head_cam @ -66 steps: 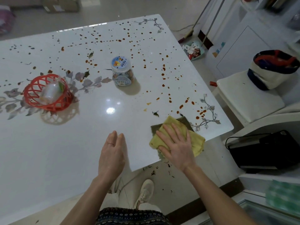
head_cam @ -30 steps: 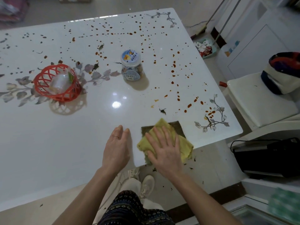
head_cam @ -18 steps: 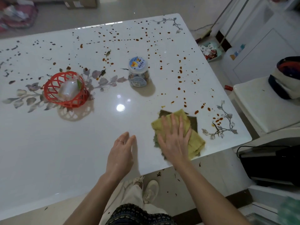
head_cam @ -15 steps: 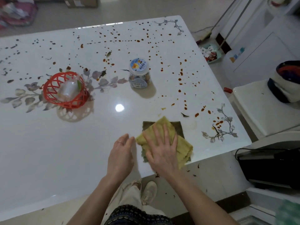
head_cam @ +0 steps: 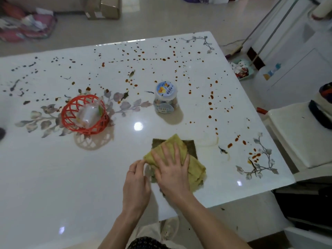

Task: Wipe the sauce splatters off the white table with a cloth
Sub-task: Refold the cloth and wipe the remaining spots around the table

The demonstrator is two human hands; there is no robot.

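**mopless_mike:** ok so where's the cloth (head_cam: 195, 168) sitting?

**tidy_tam:** Low on the surface (head_cam: 71, 177), around 5 o'clock, close to the near edge. It's yellow-green and crumpled, with a darker green layer poking out underneath at its 12 o'clock side.

**mopless_mike:** and the hands?

**tidy_tam:** The right hand (head_cam: 172, 175) is flat on top of the cloth, fingers straight and spread, pressing down. The left hand (head_cam: 136, 182) is just beside it at 9 o'clock, and its fingers are curled in and look like they're pinching the cloth's left corner.

**mopless_mike:** much mess left?

**tidy_tam:** Yeah, loads. The brown-red splatters (head_cam: 230, 145) run from about 10 o'clock across the far side and down to 3 o'clock. The nearest ones are at the cloth's 2 o'clock, next to a faint yellowish smear (head_cam: 206, 142).

**mopless_mike:** anything else on there?

**tidy_tam:** A red basket (head_cam: 71, 123) at 9 o'clock with something clear inside. There's also a small jar (head_cam: 166, 97) standing upright near the middle, at 12 o'clock from the cloth and well apart from it.
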